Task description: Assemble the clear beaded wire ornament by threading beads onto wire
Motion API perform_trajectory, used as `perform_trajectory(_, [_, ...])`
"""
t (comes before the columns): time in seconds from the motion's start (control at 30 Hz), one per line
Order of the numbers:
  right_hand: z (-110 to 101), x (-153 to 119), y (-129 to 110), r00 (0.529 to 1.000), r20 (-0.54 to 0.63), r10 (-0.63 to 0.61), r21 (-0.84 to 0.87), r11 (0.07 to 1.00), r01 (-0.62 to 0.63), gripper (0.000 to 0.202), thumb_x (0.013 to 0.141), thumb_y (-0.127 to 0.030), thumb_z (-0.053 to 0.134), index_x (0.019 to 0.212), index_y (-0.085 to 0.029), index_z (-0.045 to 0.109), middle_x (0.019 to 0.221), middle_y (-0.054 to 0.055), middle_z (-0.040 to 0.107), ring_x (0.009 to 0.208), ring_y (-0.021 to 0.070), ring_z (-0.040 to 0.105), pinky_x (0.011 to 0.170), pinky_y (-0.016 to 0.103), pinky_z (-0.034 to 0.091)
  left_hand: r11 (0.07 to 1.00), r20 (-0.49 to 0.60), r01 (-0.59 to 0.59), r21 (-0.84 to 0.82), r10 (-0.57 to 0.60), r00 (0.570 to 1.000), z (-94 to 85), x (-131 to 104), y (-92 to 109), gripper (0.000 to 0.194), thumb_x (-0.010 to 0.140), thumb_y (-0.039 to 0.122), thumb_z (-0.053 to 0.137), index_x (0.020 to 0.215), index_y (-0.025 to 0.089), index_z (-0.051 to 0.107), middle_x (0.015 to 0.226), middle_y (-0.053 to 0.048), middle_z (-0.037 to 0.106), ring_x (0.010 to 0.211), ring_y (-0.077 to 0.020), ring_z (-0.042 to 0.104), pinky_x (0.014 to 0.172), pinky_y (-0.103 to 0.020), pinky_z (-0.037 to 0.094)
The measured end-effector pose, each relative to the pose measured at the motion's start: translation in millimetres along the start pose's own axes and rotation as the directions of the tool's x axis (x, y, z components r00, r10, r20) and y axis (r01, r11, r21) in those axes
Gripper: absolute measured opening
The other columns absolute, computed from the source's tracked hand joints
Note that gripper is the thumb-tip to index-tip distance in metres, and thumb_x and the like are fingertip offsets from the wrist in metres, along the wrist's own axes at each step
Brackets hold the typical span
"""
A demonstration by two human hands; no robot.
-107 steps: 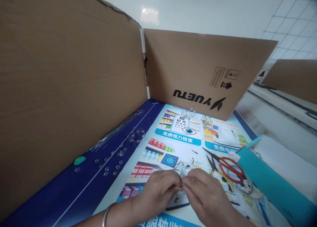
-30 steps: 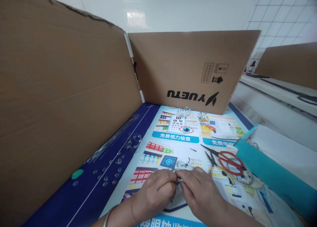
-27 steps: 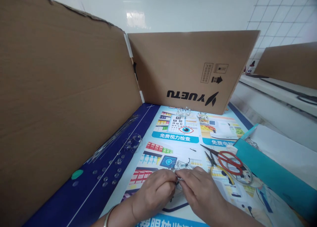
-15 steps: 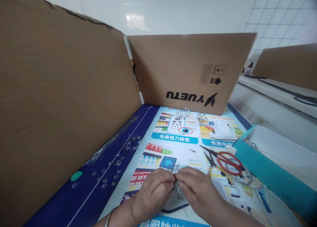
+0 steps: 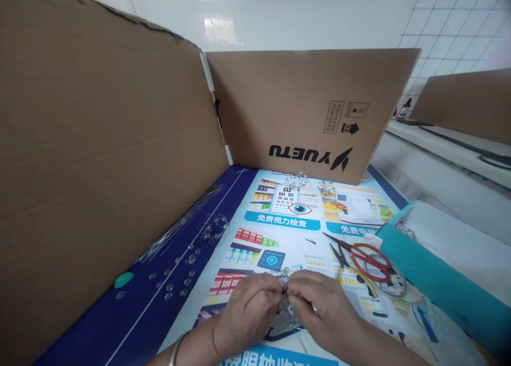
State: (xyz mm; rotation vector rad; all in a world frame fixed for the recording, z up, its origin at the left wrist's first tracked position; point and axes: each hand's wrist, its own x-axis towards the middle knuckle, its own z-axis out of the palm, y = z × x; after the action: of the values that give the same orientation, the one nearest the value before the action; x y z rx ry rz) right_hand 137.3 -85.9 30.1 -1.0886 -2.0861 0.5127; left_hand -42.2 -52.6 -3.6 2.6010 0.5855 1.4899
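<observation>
My left hand (image 5: 255, 302) and my right hand (image 5: 319, 302) meet low in the middle of the view, both closed with fingertips pinched close together. Between them is a piece of clear beads strung on thin wire (image 5: 288, 308), partly covered by my fingers. Beads show above and below the fingertips, and loose wire ends hang toward me. Exactly which part each hand pinches is hidden. Right of my right hand lie yellow-handled pliers (image 5: 354, 273) and red-handled scissors (image 5: 371, 262).
Loose clear beads (image 5: 169, 288), a bundle of wires (image 5: 181, 222) and a beaded wire piece (image 5: 215, 226) lie at left. More beaded pieces (image 5: 296, 181) sit by the cardboard panel (image 5: 311, 100). A teal box (image 5: 443, 281) stands at right; a green disc (image 5: 123, 280) lies far left.
Both hands stay pinched on the beaded wire piece, with the fingertips shifted slightly. The camera view has moved a little.
</observation>
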Motion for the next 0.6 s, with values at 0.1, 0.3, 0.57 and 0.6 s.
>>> perform_trajectory(0.1, [-3, 3, -4, 1.000, 0.018, 0.018, 0.054, 0.998, -0.019, 0.013, 0.080, -0.014, 0.052, 0.087, -0.018, 0.062, 0.080, 0.004, 0.062, 0.074, 0.0146, 0.058, 0.066, 0.026, 0.048, 1.000, 0.001, 0.003, -0.015, -0.003, 1.000, 0.6, 0, 1, 0.011, 0.082, 0.006, 0.048, 0.083, 0.016, 0.052, 0.076, -0.004, 0.062, 0.068, -0.0131, 0.058, 0.060, -0.024, 0.051])
perform_trajectory(0.3, [0, 4, -3, 0.997, 0.001, 0.075, 0.068, 0.995, -0.075, 0.012, 0.083, -0.015, 0.048, 0.077, -0.019, 0.058, 0.074, 0.002, 0.059, 0.070, 0.0132, 0.055, 0.063, 0.025, 0.045, 1.000, 0.034, -0.005, -0.025, 0.005, 0.999, -1.5, 6, 3, 0.012, 0.083, 0.007, 0.046, 0.079, 0.017, 0.052, 0.073, -0.003, 0.061, 0.064, -0.0119, 0.057, 0.057, -0.022, 0.049])
perform_trajectory(0.57, [2, -3, -1, 0.990, -0.138, -0.030, 0.016, 0.999, 0.032, 0.015, 0.079, -0.008, 0.044, 0.077, -0.019, 0.055, 0.087, 0.006, 0.058, 0.079, 0.0148, 0.058, 0.064, 0.024, 0.047, 0.989, 0.102, 0.109, -0.102, -0.099, 0.990, -1.8, -5, -3, 0.017, 0.081, 0.004, 0.047, 0.090, 0.017, 0.054, 0.089, -0.007, 0.061, 0.085, -0.0177, 0.056, 0.074, -0.032, 0.048])
perform_trajectory(0.6, [2, -4, 0, 0.986, -0.164, -0.045, -0.007, 0.999, 0.044, 0.016, 0.079, -0.008, 0.044, 0.077, -0.019, 0.054, 0.090, 0.006, 0.058, 0.081, 0.0153, 0.058, 0.064, 0.024, 0.047, 0.983, 0.102, 0.143, -0.113, -0.132, 0.986, -3.0, -5, -4, 0.017, 0.082, 0.004, 0.046, 0.089, 0.017, 0.054, 0.089, -0.007, 0.060, 0.086, -0.0178, 0.056, 0.074, -0.033, 0.048])
